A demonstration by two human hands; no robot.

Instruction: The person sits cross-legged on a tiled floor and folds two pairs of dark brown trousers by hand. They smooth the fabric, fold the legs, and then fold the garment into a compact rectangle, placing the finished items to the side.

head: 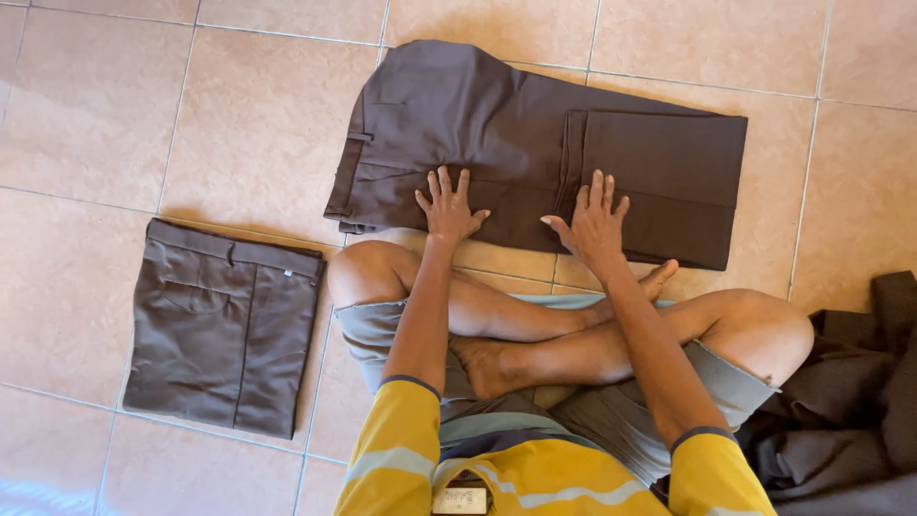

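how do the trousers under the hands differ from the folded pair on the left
The trousers under the hands are only partly folded, long and spread wide; the folded pair is a compact rectangle. The left hand and right hand press the first; the second lies untouched. Both are dark brown, on the tiled floor.

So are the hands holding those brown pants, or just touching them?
Just touching. The left hand and right hand lie flat, fingers spread, on the half-folded brown trousers; neither grips the cloth.

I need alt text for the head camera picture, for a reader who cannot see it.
Seen from above, a person sitting cross-legged on a tiled floor presses the left hand and right hand flat on partly folded dark brown trousers. Folded trousers lie to the left, a heap of dark cloth to the right.
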